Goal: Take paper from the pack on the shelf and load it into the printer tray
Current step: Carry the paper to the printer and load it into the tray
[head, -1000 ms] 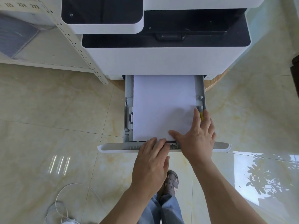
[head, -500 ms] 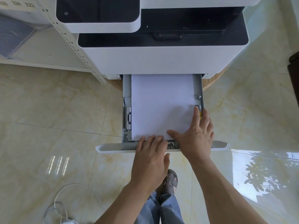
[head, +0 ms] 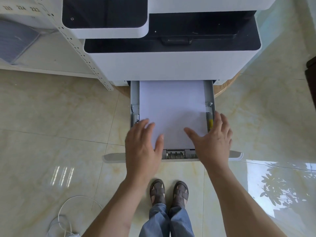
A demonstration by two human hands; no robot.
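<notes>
A white stack of paper [head: 171,110] lies flat in the pulled-out grey printer tray [head: 134,98], under the white and black printer [head: 171,65]. My left hand [head: 143,147] hovers over the paper's near left corner, fingers spread, blurred with motion. My right hand [head: 213,142] is spread over the near right corner, thumb on the sheet, fingers above the tray's right guide with its yellow tab [head: 210,124]. Neither hand holds anything. The tray's front panel [head: 114,158] shows between and beside my wrists.
A white perforated shelf post [head: 80,48] and shelf [head: 42,57] with a grey-blue pack [head: 15,41] stand at the left. White cables [head: 65,219] lie on the glossy tiled floor at lower left. My sandalled feet [head: 169,192] stand below the tray. Dark furniture [head: 311,72] edges the right.
My left hand has moved from the tray's front middle to the paper's near left corner and opened. My right hand has lifted and spread. The view has tilted slightly down.
</notes>
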